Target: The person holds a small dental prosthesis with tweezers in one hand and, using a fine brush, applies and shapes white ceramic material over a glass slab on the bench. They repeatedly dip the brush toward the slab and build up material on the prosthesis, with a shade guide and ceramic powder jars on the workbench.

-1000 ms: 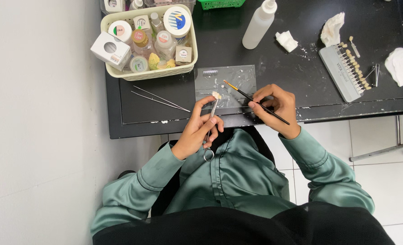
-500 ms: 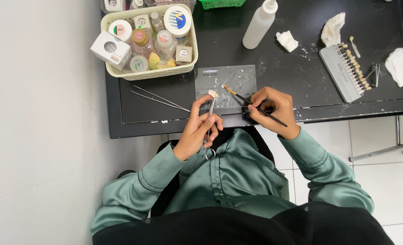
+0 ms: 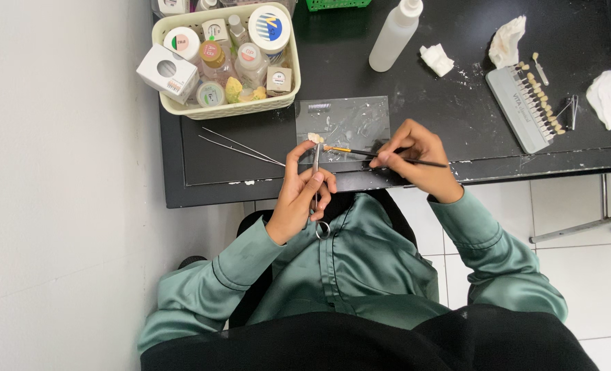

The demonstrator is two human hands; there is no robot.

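While my left hand (image 3: 304, 196) grips a slim metal clamp (image 3: 316, 180), its fingers closed around the handle, the clamp's tip holds a small pale tooth piece (image 3: 314, 137) up at the near left corner of the glass mixing slab (image 3: 345, 126). My right hand (image 3: 415, 156) sits at the slab's near right corner, fingers pinched together on a thin brush (image 3: 381, 155) whose orange-banded tip points at the tooth piece and almost touches it. The slab lies flat on the black bench (image 3: 457, 96). Left of the slab, two long metal probes (image 3: 240, 146) lie side by side. Beyond the slab's left corner stands a cream basket (image 3: 226, 110) full of small jars and bottles. Beyond the slab a white squeeze bottle (image 3: 395, 34) stands upright. Well right of the slab rests a grey shade guide (image 3: 525, 106) with a row of tooth samples, with crumpled tissues (image 3: 508, 40) near it.
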